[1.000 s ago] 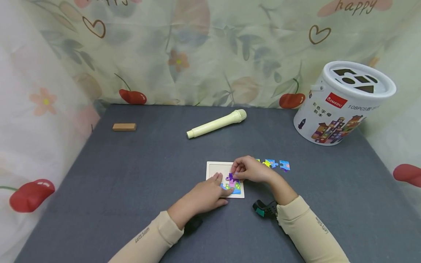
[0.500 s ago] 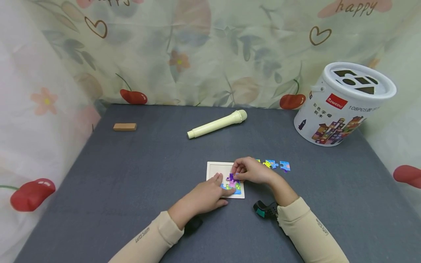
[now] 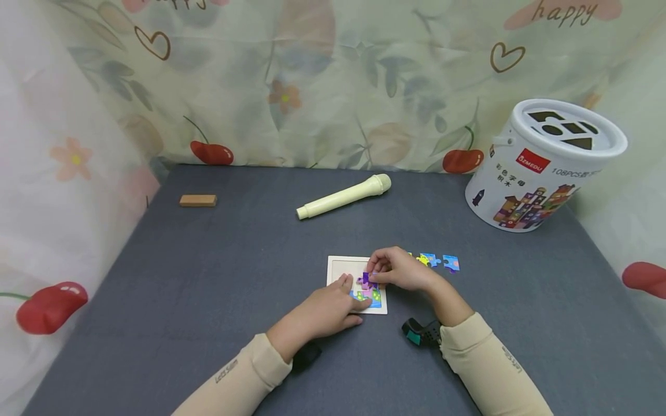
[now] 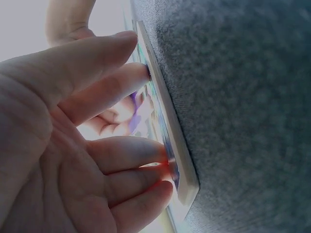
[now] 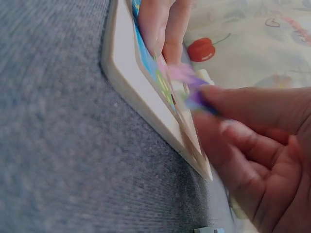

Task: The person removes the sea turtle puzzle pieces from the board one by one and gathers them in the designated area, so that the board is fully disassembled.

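Observation:
A jigsaw puzzle tray (image 3: 337,264) with a pale raised rim lies on the table in the head view. Blue and green pieces (image 3: 376,303) fill part of its near side. My left hand (image 3: 319,310) rests on the tray with fingers spread, fingertips down on the pieces and the board. Between thumb and index finger, my right hand (image 3: 402,269) pinches a purple and pink puzzle piece (image 3: 366,278). In the right wrist view that piece (image 5: 198,88) is tilted and blurred, its pink end close over the tray. The fingertips partly cover it.
Several loose puzzle pieces (image 3: 429,259) lie right of the tray, partly behind the right hand. Farther back are a cream toy microphone (image 3: 343,196) and a wooden block (image 3: 198,200). A white bucket (image 3: 541,167) with a shape-hole lid stands at the back right.
The purple and pink piece has shifted slightly away from the near pieces, with the right hand moving a little along with it. The left hand has stayed in place.

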Demonstrator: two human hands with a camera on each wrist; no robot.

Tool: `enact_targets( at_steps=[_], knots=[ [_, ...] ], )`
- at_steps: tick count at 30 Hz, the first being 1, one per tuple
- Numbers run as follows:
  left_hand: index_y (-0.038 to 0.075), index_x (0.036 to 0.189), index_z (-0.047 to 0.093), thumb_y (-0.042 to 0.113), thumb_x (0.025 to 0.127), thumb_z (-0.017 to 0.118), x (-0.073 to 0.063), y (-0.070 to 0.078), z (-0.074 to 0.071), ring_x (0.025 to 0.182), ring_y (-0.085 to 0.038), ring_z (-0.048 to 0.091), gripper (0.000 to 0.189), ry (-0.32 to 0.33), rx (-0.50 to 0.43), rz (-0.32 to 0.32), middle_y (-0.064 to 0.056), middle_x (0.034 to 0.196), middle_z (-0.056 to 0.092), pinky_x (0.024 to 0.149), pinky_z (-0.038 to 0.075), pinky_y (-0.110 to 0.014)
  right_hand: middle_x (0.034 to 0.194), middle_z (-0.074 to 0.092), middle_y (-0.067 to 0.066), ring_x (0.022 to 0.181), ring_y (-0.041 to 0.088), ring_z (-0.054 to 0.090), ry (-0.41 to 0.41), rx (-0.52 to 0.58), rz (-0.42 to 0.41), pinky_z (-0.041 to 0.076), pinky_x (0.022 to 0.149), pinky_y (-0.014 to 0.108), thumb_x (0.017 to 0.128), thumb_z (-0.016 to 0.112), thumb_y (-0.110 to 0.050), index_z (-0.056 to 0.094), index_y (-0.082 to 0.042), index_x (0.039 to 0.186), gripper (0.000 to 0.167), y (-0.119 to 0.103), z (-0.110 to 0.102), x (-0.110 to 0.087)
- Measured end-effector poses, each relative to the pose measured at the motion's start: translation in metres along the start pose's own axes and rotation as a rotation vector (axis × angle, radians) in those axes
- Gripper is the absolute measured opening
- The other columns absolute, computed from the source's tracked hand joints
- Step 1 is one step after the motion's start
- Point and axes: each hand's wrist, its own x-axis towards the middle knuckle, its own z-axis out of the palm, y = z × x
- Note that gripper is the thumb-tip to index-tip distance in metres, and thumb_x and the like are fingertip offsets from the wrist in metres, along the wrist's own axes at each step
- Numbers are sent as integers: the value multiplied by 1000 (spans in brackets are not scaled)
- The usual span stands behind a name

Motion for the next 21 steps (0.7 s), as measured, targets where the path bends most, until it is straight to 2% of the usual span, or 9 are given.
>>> enact_targets(
  at_steps=[5, 11, 18, 21],
  knots=[
    [29, 131, 56, 38, 92, 55, 0, 0, -1, 135, -37, 35, 40, 0, 11, 1, -27, 143, 38, 99, 45, -44, 77, 59, 7, 62, 13, 58, 18, 122, 29, 54, 60, 28, 87, 63, -5, 61, 7, 97, 15, 3, -4, 1],
    [27, 131, 56, 38, 91, 57, 0, 0, 0, 135, -38, 34, 41, 2, -5, 7, -29, 142, 37, 101, 42, -44, 78, 60, 7, 63, 12, 58, 9, 140, 37, 54, 61, 28, 88, 63, -9, 61, 6, 98, 18, 11, -11, -6],
    [25, 132, 55, 36, 92, 57, 0, -1, 0, 135, -38, 34, 42, 3, -17, 13, -30, 142, 36, 103, 40, -45, 79, 59, 8, 65, 10, 57, 54, 136, 39, 53, 62, 27, 88, 63, -8, 60, 6, 99, 18, 22, -25, -23],
    [25, 131, 55, 36, 91, 57, 0, -1, 1, 135, -39, 35, 41, 12, -11, 17, -31, 141, 37, 103, 40, -45, 79, 59, 8, 64, 10, 58, 78, 160, 66, 54, 62, 28, 87, 64, -9, 59, 8, 99, 21, 27, -31, -33]
  ],
)
